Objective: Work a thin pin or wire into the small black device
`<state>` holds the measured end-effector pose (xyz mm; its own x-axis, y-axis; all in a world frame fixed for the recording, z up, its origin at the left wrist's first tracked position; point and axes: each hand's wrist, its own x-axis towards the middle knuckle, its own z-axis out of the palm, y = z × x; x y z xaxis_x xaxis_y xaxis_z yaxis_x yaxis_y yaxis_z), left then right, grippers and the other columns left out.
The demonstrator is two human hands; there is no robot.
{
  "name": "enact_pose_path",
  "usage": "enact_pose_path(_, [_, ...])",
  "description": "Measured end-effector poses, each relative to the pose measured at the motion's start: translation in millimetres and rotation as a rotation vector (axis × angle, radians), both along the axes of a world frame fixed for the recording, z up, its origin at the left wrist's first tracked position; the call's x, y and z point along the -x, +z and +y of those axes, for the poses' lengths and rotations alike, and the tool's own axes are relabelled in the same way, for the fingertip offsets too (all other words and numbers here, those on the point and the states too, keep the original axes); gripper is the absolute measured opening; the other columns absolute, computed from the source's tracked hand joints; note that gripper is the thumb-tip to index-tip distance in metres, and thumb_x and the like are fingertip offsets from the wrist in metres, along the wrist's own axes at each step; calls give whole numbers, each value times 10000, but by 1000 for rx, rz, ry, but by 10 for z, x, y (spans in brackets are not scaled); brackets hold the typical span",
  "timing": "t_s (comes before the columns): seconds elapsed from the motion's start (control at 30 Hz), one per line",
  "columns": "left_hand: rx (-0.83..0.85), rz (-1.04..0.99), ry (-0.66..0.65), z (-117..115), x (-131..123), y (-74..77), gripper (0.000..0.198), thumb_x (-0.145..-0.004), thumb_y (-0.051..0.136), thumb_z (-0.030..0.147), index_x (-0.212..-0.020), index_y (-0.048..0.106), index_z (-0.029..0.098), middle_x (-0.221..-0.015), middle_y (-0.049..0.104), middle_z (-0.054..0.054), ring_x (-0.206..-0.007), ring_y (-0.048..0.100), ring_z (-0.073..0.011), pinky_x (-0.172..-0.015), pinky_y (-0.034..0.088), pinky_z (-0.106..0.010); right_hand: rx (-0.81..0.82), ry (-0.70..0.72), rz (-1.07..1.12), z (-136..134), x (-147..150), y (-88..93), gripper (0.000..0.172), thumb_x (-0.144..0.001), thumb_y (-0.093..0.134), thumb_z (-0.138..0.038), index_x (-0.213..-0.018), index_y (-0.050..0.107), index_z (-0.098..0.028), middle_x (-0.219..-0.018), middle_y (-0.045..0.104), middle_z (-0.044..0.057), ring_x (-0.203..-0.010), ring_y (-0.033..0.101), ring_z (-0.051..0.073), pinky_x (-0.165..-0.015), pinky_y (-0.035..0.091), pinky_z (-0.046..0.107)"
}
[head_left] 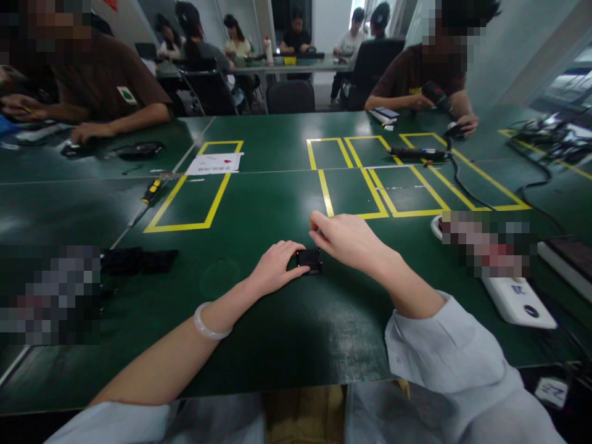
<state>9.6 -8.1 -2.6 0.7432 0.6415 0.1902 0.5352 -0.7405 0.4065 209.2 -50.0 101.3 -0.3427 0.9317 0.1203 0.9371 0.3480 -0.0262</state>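
Observation:
A small flat black rectangular piece (311,261) lies on the green tabletop in front of me. My left hand (275,269) grips its left side, the thumb along the near edge and the fingers at the far corner. My right hand (348,240) is bent over the piece's right side, with thumb and fingertips pinched together just above its far right corner. Whatever sits in that pinch, if anything, is too small to make out. Two dark blocky pieces (160,261) lie to the left of my left hand.
Yellow tape rectangles (185,227) mark the green table (259,203). A yellow-and-black screwdriver (151,192) lies left, near a paper sheet (215,163). At right are a white device (520,302) and cables (548,139). Across the table, one person (416,86) holds a dark power tool (436,95); another (106,80) works at left.

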Motion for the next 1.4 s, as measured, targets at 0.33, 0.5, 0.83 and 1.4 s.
enact_pose_path(0.33, [4, 7, 3, 0, 12, 6, 355, -905, 540, 479, -1117, 536, 195, -1061, 614, -64, -939, 544, -239, -808, 430, -365, 0, -19, -26, 17, -12, 11, 227, -952, 332, -250, -1081, 510, -195, -834, 711, 43, -664, 624, 162, -533, 213, 278])
enact_pose_path(0.5, [-2, 5, 6, -3, 8, 2, 368, -904, 535, 491, -1124, 537, 197, -1048, 613, -64, -934, 543, -237, -815, 431, -370, -4, -30, -26, 2, -11, 32, 229, -955, 351, -308, -1058, 519, -192, -818, 707, 49, -685, 638, 176, -538, 226, 277])
enact_pose_path(0.83, [1, -7, -2, -6, 9, 15, 360, -906, 535, 484, -1119, 544, 194, -1055, 620, -66, -938, 547, -238, -821, 439, -373, 8, -22, -12, -14, -5, 44, 223, -942, 366, -248, -1105, 508, -192, -874, 721, 51, -709, 648, 177, -552, 248, 276])
enact_pose_path(1.4, [0, -2, 2, -7, 4, 25, 371, -906, 530, 497, -1120, 544, 195, -1051, 621, -66, -922, 544, -236, -814, 432, -373, -26, -38, -85, -1, -1, 33, 274, -964, 350, -360, -998, 562, -190, -788, 714, 68, -687, 654, 200, -535, 209, 284])
